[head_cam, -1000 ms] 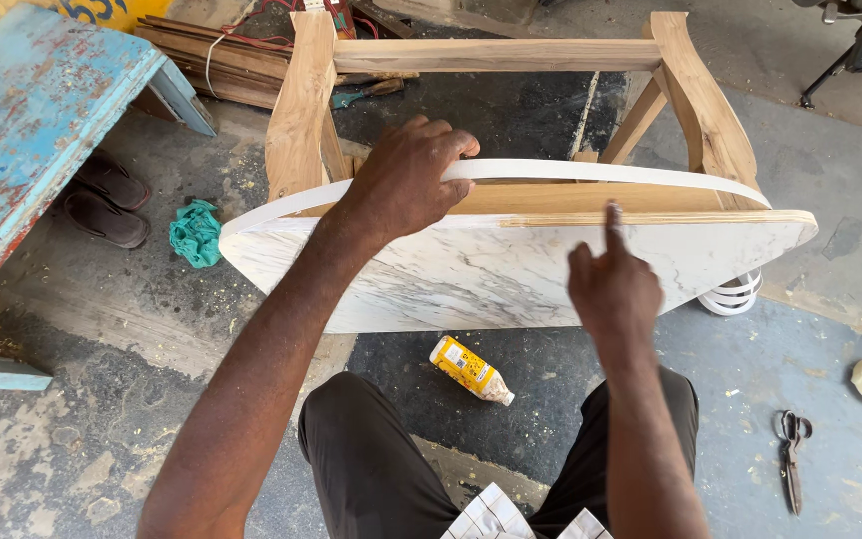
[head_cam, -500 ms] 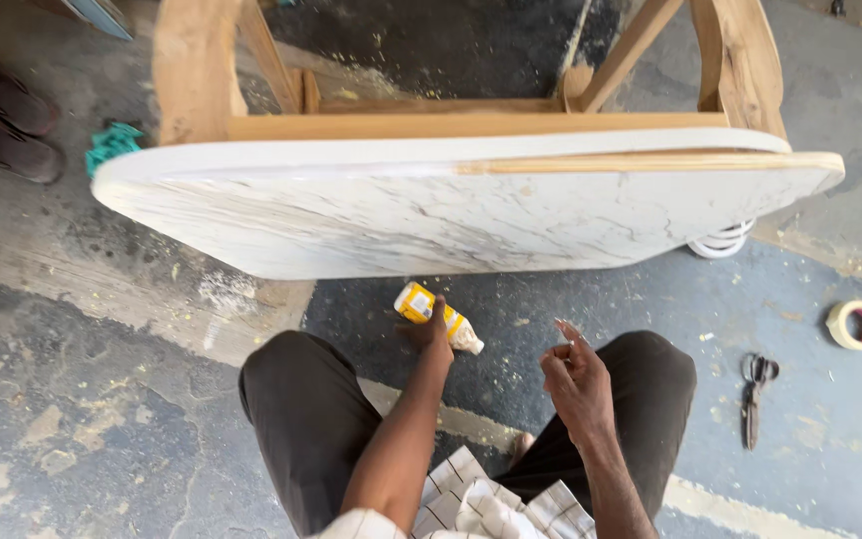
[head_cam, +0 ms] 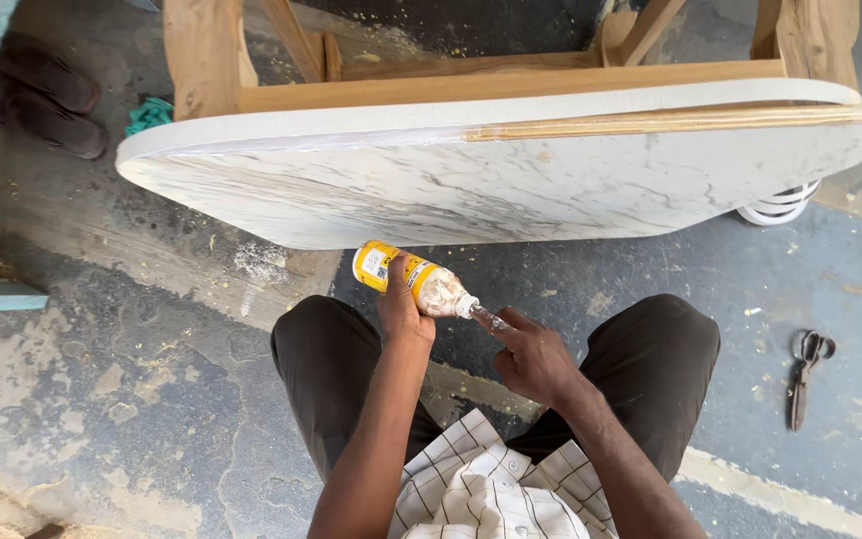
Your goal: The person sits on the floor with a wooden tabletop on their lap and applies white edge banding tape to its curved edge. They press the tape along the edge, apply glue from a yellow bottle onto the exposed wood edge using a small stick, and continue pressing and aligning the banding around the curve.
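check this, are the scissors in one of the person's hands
No, the scissors lie on the floor, while the left hand holds a glue bottle.

1. The single head-worn camera looked steeply down from above the person's lap.
2. It faced forward, toward the white marble-patterned tabletop [head_cam: 511,180] standing on edge.
3. It sat close, at arm's reach.

Even, bright daylight falls from above on a sharp picture, the white marble-patterned slab [head_cam: 511,185] shining pale without harsh glare, a soft shadow pooling beneath it on the floor [head_cam: 102,399], and straight lines bowing slightly toward the edges.
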### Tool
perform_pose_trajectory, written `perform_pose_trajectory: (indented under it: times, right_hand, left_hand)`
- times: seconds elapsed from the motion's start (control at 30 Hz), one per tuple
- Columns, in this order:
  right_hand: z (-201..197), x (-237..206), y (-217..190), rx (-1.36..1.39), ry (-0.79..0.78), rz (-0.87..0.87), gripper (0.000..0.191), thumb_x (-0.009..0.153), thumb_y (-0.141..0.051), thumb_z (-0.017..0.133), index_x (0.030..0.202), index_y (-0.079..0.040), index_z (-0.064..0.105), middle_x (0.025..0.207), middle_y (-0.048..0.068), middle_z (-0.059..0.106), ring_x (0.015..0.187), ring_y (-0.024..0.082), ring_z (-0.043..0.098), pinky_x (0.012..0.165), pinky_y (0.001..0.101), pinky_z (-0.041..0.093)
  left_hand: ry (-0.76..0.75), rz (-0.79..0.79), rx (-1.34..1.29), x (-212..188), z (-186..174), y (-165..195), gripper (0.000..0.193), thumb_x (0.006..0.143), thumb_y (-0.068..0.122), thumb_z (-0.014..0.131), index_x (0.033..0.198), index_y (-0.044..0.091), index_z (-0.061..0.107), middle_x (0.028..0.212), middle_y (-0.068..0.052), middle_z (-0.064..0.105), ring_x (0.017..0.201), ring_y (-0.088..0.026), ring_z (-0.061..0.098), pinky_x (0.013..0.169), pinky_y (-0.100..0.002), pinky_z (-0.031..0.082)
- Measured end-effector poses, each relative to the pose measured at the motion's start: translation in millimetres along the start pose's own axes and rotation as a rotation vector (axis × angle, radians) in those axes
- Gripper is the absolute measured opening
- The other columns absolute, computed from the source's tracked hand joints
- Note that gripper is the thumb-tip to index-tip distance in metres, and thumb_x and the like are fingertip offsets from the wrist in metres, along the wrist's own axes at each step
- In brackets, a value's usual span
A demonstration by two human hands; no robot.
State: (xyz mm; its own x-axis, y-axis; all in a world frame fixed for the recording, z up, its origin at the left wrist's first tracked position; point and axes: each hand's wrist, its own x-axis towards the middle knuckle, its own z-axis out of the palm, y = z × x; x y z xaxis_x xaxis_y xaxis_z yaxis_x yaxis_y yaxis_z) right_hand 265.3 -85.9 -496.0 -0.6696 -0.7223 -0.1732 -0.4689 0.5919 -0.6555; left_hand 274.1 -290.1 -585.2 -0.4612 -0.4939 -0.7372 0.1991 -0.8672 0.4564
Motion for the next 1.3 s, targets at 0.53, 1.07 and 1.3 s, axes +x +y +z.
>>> perform_pose_trajectory:
  times: [0.53,1.07,1.3]
  right_hand:
    - [20,42,-15,0.493,-0.275,0.01,0.014,0.087,-0.002,0.06,0.091,-0.002,0.074,0.07,0.009,0.073,0.06,0.016,0.068,0.057,0.0377,0.057]
    - [-1,-36,32,2.153,-0.082,0.04,0.047,0.081,-0.001,0.057,0.128,0.004,0.052,0.08,0.016,0.067,0.061,0.021,0.059,0.062,0.0354,0.045]
    - [-58,-58,11,2.121,0.039,-0.186,0.073,0.08,-0.002,0.059,0.151,-0.007,0.044,0.082,0.017,0.066,0.061,0.021,0.06,0.061,0.0339,0.044]
  left_hand:
    - [-0.215,0.428,0.226,-66,32,47,0.076,0.088,0.022,0.079,0.146,0.008,0.033,0.131,-0.008,0.058,0.119,-0.016,0.061,0.098,-0.036,0.056]
    - [0.133,0.132,0.089,26,17,-24,0.065,0.084,0.035,0.08,0.136,0.004,0.056,0.123,-0.009,0.07,0.104,-0.025,0.072,0.087,-0.042,0.061]
    - [0.23,0.096,0.731,24,34,-92,0.066,0.085,0.038,0.084,0.128,-0.006,0.06,0.122,-0.018,0.073,0.097,-0.027,0.075,0.08,-0.043,0.063]
